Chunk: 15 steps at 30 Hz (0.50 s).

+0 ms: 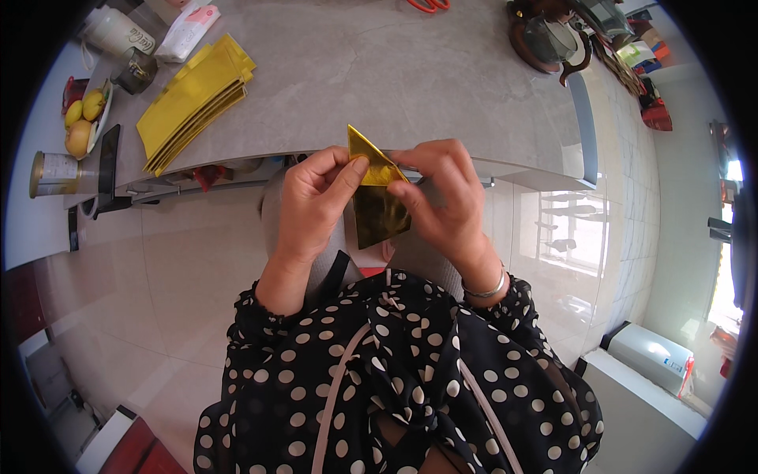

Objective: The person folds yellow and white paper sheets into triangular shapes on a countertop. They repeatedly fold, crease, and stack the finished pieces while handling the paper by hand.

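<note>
A sheet of shiny gold foil paper (384, 216) is held up between my two hands, just off the table's front edge. Its upper part is folded to a triangle with a point at the top, and the lower part hangs down flat. My left hand (323, 192) pinches the left side, thumb on the front face. At the right edge, my right hand (447, 189) has its thumb and fingers on the folded corner; its fingers look slightly blurred. A stack of gold foil sheets (192, 101) lies on the table to the left.
The grey stone-look table (379, 77) spans the front. On its left are a tissue pack (188, 32), a dark glass cup (135, 70), a plate of fruit (102, 121) and a tin (54, 173). Red-handled scissors (429, 5) lie at the far edge; a glass teapot (551, 38) stands far right.
</note>
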Each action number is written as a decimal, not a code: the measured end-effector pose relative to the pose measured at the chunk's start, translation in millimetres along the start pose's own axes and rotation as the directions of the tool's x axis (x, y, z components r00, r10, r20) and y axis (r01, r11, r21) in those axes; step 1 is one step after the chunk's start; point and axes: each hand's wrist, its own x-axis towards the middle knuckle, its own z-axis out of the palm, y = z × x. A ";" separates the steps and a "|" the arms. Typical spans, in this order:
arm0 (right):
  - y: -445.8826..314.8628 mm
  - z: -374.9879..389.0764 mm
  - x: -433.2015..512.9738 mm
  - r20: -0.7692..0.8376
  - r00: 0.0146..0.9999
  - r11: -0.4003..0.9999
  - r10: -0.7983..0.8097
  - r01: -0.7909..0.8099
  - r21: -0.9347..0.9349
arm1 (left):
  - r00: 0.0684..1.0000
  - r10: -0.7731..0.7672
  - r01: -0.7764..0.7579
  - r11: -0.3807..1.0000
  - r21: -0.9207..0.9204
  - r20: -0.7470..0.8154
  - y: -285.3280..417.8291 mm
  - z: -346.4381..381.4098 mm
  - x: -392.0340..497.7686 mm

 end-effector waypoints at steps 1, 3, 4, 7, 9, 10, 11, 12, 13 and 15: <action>-1.7 2.6 -1.1 -0.038 0.994 0.991 0.099 -0.095 0.091 | 1.000 -0.001 0.001 1.000 0.009 -0.003 0.4 -0.3 -0.3; -5.4 1.3 -4.2 0.072 0.944 0.929 0.321 -0.328 0.173 | 0.999 0.032 -0.032 0.999 -0.028 0.008 0.3 1.2 -1.4; -5.6 0.9 -4.6 0.137 0.919 0.896 0.370 -0.392 0.207 | 0.998 0.058 -0.057 0.997 -0.058 0.014 0.4 2.0 -1.6; -5.3 0.4 -5.7 0.253 0.841 0.768 0.477 -0.539 0.344 | 0.995 0.093 -0.093 0.996 0.004 0.036 2.2 2.3 1.5; -5.4 0.8 -7.4 0.292 0.811 0.695 0.508 -0.585 0.418 | 0.998 0.069 -0.069 0.997 -0.030 0.008 1.2 6.2 1.8; -5.7 1.9 -8.3 0.303 0.805 0.674 0.511 -0.593 0.441 | 0.998 0.060 -0.060 0.997 -0.054 -0.004 0.4 8.5 2.4; -5.8 2.7 -9.1 0.312 0.801 0.651 0.510 -0.597 0.468 | 0.998 0.059 -0.060 0.996 -0.066 -0.015 -0.6 10.5 3.3; -5.9 3.5 -9.8 0.323 0.795 0.663 0.513 -0.606 0.440 | 0.998 0.063 -0.065 0.995 -0.077 -0.026 -1.5 12.1 4.3; -6.2 4.5 -10.4 0.334 0.792 0.672 0.512 -0.611 0.418 | 0.997 0.066 -0.069 0.994 -0.088 -0.039 -1.9 12.5 5.1; -6.6 6.5 -10.9 0.348 0.787 0.675 0.510 -0.617 0.406 | 0.998 0.030 -0.035 0.994 -0.104 -0.048 -0.6 9.6 7.4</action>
